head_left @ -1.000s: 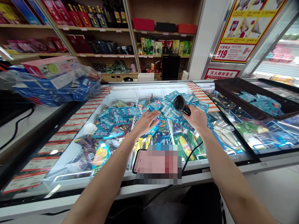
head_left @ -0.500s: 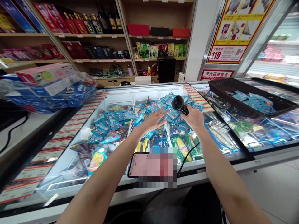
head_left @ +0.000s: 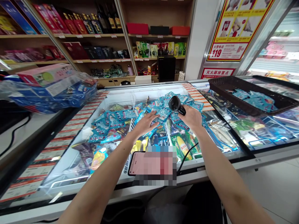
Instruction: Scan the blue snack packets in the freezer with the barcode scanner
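Note:
My right hand [head_left: 192,117] is wrapped round the handle of a black barcode scanner [head_left: 174,103], its round head above a spread of blue packets [head_left: 179,124] on the freezer's glass top. To its left, my left hand [head_left: 146,123] is stretched flat with fingers apart, palm down. Its fingertips reach a blue packet [head_left: 163,113]; whether they press on it, I cannot tell. A second heap of blue packets [head_left: 109,119] lies farther left on the glass. Between my forearms lies a phone [head_left: 140,165] with a pink screen, partly blurred out.
A dark brown tray [head_left: 221,90] holding more blue packets sits at the right. Plastic-wrapped blue packages [head_left: 70,93] stand at the left. The scanner's black cable [head_left: 188,155] runs down over the front edge. Shelves of goods [head_left: 93,35] line the back wall.
My left hand has moved left and slightly down, uncovering a blue packet near its fingertips. My right hand and the scanner have shifted slightly left.

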`<state>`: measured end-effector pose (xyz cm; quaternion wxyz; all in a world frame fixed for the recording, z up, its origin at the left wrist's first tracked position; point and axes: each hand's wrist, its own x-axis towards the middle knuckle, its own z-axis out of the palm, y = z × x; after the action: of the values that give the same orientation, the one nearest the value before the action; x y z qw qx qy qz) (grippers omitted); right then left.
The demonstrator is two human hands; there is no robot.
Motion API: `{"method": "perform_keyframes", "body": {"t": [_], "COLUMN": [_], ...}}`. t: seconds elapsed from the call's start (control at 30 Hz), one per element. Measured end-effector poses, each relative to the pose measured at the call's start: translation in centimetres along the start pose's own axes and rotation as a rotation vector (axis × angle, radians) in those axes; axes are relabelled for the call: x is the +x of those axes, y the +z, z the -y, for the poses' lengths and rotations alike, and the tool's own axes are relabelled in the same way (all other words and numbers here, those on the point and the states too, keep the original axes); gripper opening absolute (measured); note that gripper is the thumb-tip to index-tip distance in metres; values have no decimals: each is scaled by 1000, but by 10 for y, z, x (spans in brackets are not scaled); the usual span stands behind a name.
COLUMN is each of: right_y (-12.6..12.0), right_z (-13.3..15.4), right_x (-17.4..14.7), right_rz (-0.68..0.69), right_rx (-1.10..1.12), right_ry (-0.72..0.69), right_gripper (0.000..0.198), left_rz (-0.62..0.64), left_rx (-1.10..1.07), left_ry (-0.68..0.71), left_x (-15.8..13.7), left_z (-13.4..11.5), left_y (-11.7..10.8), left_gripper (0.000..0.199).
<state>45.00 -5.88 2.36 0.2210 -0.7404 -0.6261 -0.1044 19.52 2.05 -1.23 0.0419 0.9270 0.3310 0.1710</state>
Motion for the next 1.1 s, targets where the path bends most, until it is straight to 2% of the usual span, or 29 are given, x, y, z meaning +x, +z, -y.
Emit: {"method": "perform_keyframes", "body": {"t": [0.2,0.33,0.43,0.5,0.57,0.63,0.9,1.03,1.1], "right_y": [-2,-1,0,0,0,-1,3,4,4], "right_z": [4,5,5,6,6,7,8,8,9], "right_x": [-2,-2,-3,-3,-4,-4,-5,-5,-5], "right_rz": [38,36,39,37,36,38,54,65,71], "right_rx": [-16,-24,-31,-35,-38,-39,-35,-25,-16], "right_ry": [1,-11,-19,-24,-28,-32,-52,-77,-98], "right_gripper": [37,37,37,37,36,36,35,37,38], "left_rz": [-146,-158,-123,-40,43,60,-255,-390,-505], "left_rx": [-33,-35,-29,-15,-1,3,-26,-256,-424], "left_ry": [-21,6,38,36,28,25,-43,-173,-275], "left_x": [2,3,2,3,4,5,2,0,-1], "left_z": [-1,-1,-2,-3,-4,-2,8,14,18], "left_y": [0,0,-3,-4,-4,-3,0,0,2], "left_gripper": [42,40,50,60,63,62,68,53,48]}}
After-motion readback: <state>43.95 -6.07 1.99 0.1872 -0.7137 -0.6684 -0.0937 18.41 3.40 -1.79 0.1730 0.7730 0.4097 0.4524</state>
